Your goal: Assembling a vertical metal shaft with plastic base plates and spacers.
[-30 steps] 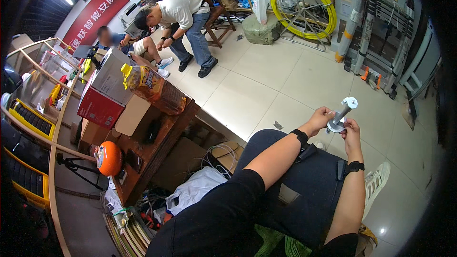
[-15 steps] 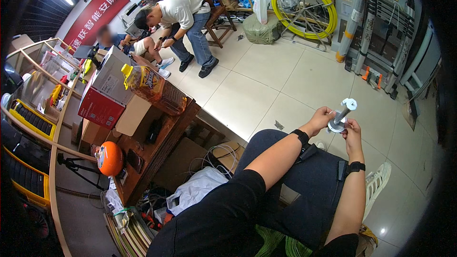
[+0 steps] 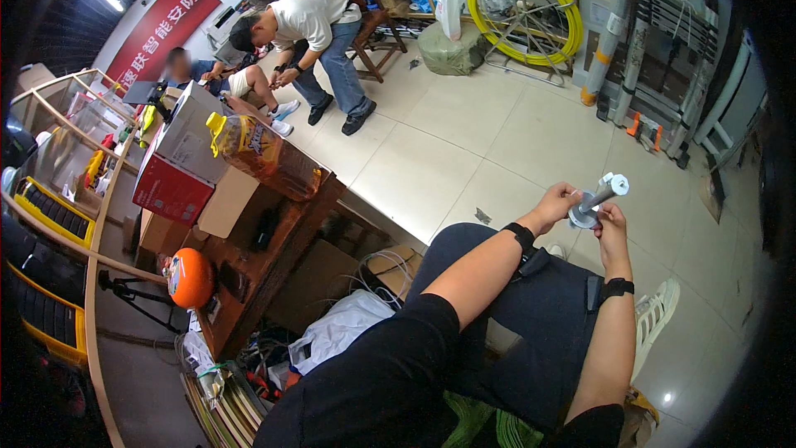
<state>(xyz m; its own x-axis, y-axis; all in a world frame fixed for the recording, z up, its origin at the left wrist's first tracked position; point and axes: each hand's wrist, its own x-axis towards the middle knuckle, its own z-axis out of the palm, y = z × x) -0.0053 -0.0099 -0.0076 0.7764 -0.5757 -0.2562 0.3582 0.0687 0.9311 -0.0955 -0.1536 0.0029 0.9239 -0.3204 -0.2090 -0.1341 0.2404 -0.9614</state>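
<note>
Hands [image 3: 557, 204] [image 3: 612, 224] grip grey fitting [image 3: 599, 197] above knees, wooden desk [image 3: 274, 241] well left.

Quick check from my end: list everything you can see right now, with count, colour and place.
Grey pipe fitting: one, grey with white tip, held over the knees.
Cable reel: one, yellow, far wall.
Ladder: one, silver, leaning at right.
Wooden desk: one, brown, left.
Bottle: one, amber with yellow cap, on the desk.
Boxes: stacked, red and white, on the desk.
Orange ball-shaped thing: one, beside the desk.
Other people: two, far left.
Left hand: on the fitting's flange.
Right hand: gripping beneath it.
</note>
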